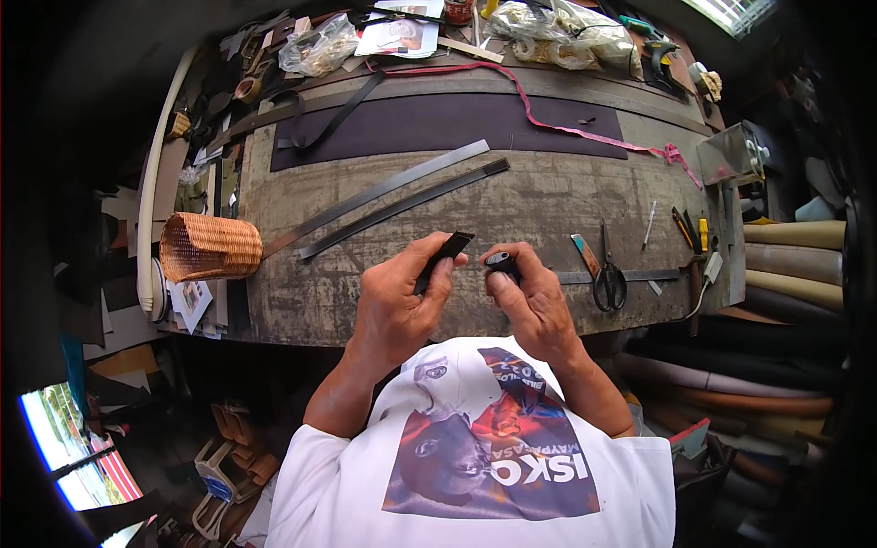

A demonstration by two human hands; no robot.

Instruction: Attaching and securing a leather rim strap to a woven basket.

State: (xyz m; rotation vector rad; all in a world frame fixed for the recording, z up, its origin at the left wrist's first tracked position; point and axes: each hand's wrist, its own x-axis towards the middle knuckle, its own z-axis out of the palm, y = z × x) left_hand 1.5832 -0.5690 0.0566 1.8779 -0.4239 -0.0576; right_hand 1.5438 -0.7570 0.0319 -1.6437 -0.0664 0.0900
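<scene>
Over the near edge of the worktable, both hands are raised close together. My left hand (397, 290) is closed on a short black strap (449, 248), its flat end sticking out past the thumb toward the upper right. In my right hand (537, 301) is a small black lighter (501, 262) with a grey top, gripped between thumb and fingers; the fist hides its lower part. A narrow gap lies between the strap and the lighter. Beyond the hands, two long dark straps lie side by side on the table, a grey one (402, 185) and a black one (406, 208).
Right of my hands lie black scissors (609, 279), a metal ruler (653, 275), a cutter (586, 254) and a yellow-handled screwdriver (703, 233). A wicker basket (212, 260) sits at the left edge. Farther back are a dark leather panel (429, 123), a pink tape measure (548, 124) and plastic bags (566, 36).
</scene>
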